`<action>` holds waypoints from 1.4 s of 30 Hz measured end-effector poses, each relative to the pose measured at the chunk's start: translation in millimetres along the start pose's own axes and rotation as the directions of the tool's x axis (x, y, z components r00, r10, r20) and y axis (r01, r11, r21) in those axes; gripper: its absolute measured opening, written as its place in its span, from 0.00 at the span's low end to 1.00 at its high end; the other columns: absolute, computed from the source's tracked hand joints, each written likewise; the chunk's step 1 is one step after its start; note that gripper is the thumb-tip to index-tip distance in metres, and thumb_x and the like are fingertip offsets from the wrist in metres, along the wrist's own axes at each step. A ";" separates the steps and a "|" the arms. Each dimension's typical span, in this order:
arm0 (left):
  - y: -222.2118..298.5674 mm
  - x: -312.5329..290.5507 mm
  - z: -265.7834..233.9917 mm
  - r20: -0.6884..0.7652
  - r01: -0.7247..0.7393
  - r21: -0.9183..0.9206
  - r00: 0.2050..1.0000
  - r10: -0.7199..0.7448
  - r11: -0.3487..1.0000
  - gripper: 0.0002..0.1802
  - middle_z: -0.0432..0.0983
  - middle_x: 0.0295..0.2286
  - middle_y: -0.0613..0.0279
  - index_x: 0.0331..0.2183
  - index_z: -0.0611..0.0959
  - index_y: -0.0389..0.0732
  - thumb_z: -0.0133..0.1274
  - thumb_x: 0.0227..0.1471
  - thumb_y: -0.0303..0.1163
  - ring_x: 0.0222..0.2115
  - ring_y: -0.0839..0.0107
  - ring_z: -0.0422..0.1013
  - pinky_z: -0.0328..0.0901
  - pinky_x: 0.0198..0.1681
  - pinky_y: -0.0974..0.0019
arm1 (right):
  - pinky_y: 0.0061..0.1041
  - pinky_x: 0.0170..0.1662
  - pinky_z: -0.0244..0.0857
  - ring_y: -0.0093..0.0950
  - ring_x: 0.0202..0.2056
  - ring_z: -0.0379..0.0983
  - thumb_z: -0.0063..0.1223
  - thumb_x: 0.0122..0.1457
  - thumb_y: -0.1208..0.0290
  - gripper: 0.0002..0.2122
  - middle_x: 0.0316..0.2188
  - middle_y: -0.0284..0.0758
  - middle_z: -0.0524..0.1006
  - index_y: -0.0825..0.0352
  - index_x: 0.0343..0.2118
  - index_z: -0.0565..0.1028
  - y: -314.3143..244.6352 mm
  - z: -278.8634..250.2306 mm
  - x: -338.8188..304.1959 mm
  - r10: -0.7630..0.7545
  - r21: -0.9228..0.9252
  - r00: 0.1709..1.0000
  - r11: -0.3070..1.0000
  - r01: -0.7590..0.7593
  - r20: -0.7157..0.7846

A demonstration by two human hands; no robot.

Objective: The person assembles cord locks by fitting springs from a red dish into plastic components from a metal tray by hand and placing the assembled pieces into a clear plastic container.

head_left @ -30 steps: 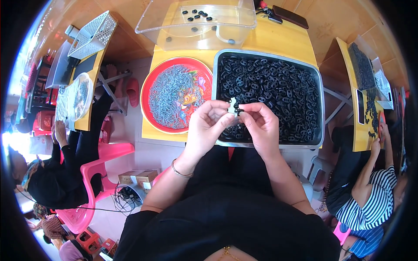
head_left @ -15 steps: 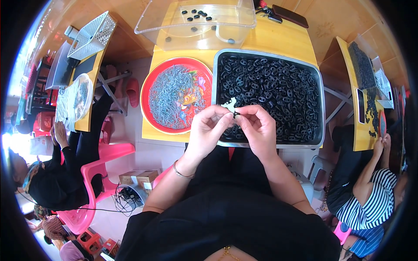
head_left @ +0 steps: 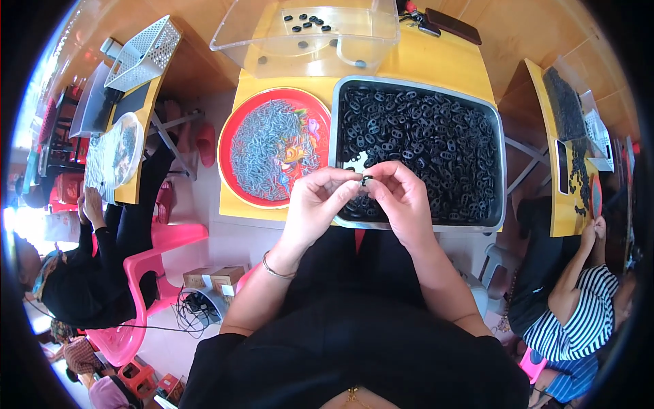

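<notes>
Drawing closer than before, left hand (head_left: 319,203) and right hand (head_left: 403,199), grips pinched tight, apparently share small black piece (head_left: 367,180) over rectangular metal tray's (head_left: 503,158) 8 o'clock.

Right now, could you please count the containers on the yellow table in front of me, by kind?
Round red tray: 1
Rectangular metal tray: 1
Clear plastic box: 1
Total: 3
</notes>
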State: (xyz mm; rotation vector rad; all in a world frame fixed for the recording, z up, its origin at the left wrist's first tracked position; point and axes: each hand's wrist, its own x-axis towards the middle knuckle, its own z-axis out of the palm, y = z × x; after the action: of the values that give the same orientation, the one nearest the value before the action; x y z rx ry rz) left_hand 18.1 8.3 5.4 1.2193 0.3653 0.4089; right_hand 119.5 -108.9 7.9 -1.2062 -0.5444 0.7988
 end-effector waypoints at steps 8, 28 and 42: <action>2.3 13.5 -5.0 -0.005 -0.149 0.698 0.977 0.213 0.700 0.06 0.72 0.23 0.64 0.28 0.79 0.38 0.54 0.41 0.24 0.24 0.74 0.68 0.62 0.29 0.72 | 0.13 0.31 0.63 0.16 0.27 0.69 0.45 0.55 0.78 0.04 0.31 0.35 0.74 0.70 0.33 0.68 -6.9 -13.1 0.2 -0.010 0.049 0.996 0.999 0.014 -0.085; -8.8 23.4 5.8 0.078 -0.070 0.561 0.996 0.032 0.825 0.03 0.75 0.24 0.62 0.27 0.76 0.38 0.50 0.44 0.21 0.21 0.76 0.70 0.62 0.25 0.75 | 0.14 0.26 0.64 0.20 0.23 0.71 0.47 0.55 0.72 0.06 0.24 0.33 0.73 0.69 0.34 0.70 -17.0 -30.7 -4.6 -0.071 0.104 0.985 0.991 0.087 -0.155; -7.8 -4.4 -2.9 0.070 0.244 -0.639 0.963 -0.261 0.729 0.12 0.73 0.35 0.54 0.41 0.73 0.37 0.45 0.53 0.28 0.30 0.74 0.73 0.69 0.33 0.76 | 0.12 0.28 0.61 0.16 0.25 0.69 0.49 0.53 0.76 0.06 0.27 0.33 0.74 0.70 0.33 0.71 -8.4 -8.5 -6.8 -0.118 -0.084 0.992 0.990 0.113 -0.050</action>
State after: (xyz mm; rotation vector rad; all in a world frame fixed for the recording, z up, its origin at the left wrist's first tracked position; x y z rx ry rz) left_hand 13.7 6.3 -2.7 0.4720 0.3648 0.2742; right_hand 123.7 -120.6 13.8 -1.2561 -0.6007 0.6482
